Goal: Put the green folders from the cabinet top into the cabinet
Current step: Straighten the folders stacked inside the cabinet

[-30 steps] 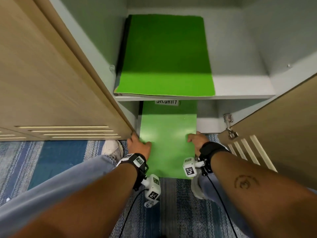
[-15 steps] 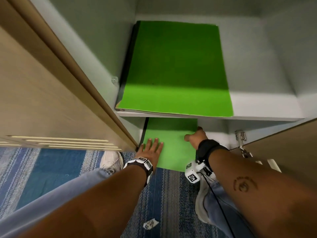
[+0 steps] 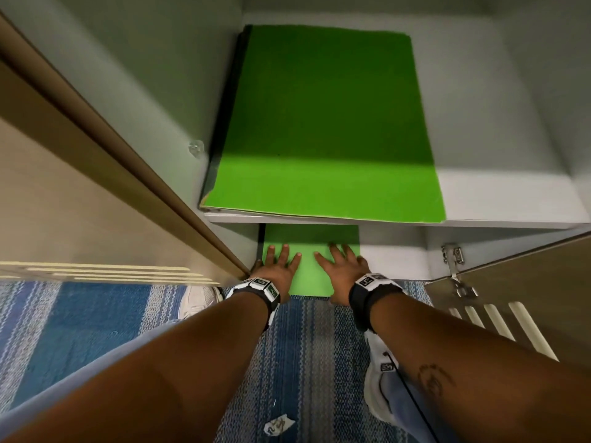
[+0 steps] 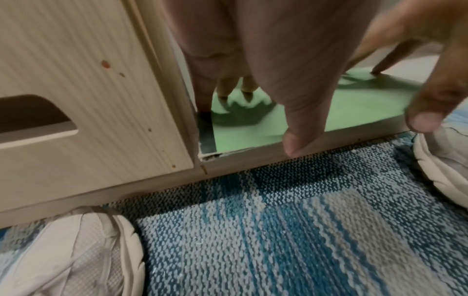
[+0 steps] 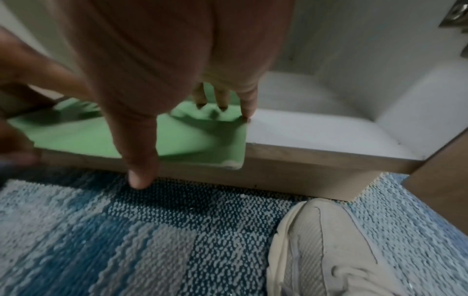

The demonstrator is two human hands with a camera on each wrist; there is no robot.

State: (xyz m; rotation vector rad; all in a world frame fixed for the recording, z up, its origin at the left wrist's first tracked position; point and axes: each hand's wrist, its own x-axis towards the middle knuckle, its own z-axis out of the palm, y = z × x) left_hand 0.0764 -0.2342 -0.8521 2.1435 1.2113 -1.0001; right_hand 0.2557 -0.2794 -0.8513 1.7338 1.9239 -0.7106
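Note:
A green folder lies flat on the cabinet's bottom shelf, its near edge just over the front lip. My left hand presses on its left part with straight, spread fingers. On the folder's right part my right hand lies flat the same way. The wrist views show the same folder under the fingertips. Another green folder rests on the upper shelf, hard against the left wall.
The left wooden door and right door with its hinge stand open on either side. Blue striped carpet covers the floor, with my white shoes and a paper scrap on it.
The lower folder has slid deeper into the bottom shelf. My hands went from gripping its edges to lying flat on top of it, the right hand last.

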